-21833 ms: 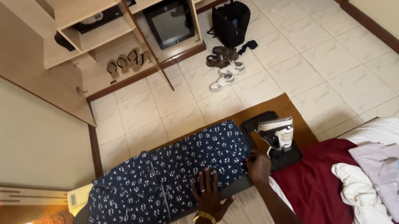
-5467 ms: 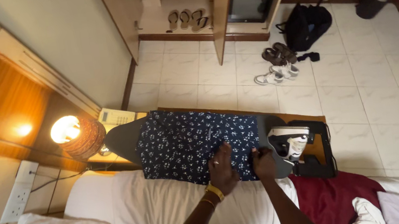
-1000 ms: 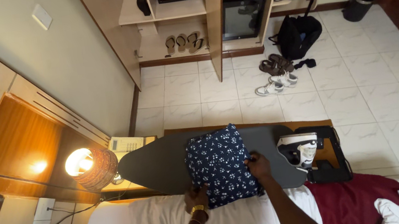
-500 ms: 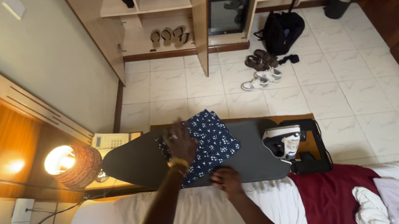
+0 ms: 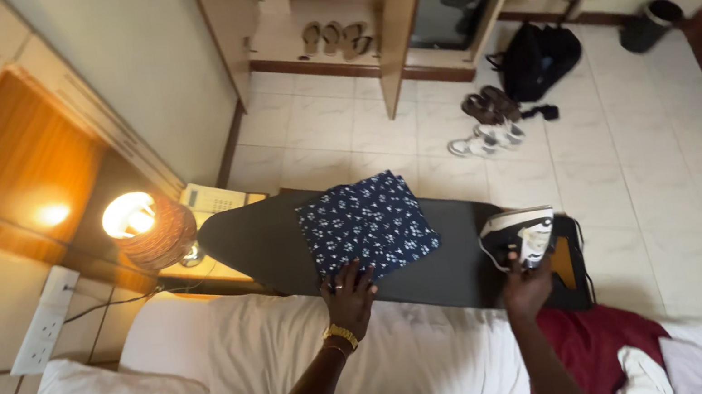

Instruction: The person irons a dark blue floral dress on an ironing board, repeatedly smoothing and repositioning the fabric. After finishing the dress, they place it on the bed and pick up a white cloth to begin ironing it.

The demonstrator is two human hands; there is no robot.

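Folded garment flat on ironing board, right hand now at the iron

Garment [image 5: 366,225]: navy cloth with small white print, folded to a compact near-square. It lies on the dark ironing board [image 5: 257,247], about mid-length, its far corner reaching the board's far edge and its near edge just short of the board's near edge.

Change noted: half a second ago the left hand lay on top of the cloth and the right hand was at the board's near edge under it. Both have since come off the top of the fold. The cloth holds its shape unaided, so the folding looks finished, in my judgement.

Left hand [image 5: 348,292]: fingers spread fairly wide, palm down, fingertips touching the near edge of the garment; the rest of the hand lies over the board's near edge and the white bedsheet [image 5: 301,359]. It grips nothing. A gold bracelet shows at the wrist.

Right hand [image 5: 525,284]: raised to the white-and-black iron [image 5: 519,238], which stands at the board's right end over a black tray [image 5: 571,280]. Fingers reach the iron's lower body; whether they close round it I cannot tell, since the hand is seen from the back.

Nearby: lit lamp [image 5: 145,230] and a telephone [image 5: 209,198] off the board's left end; dark red cloth [image 5: 593,346] on the bed at right.
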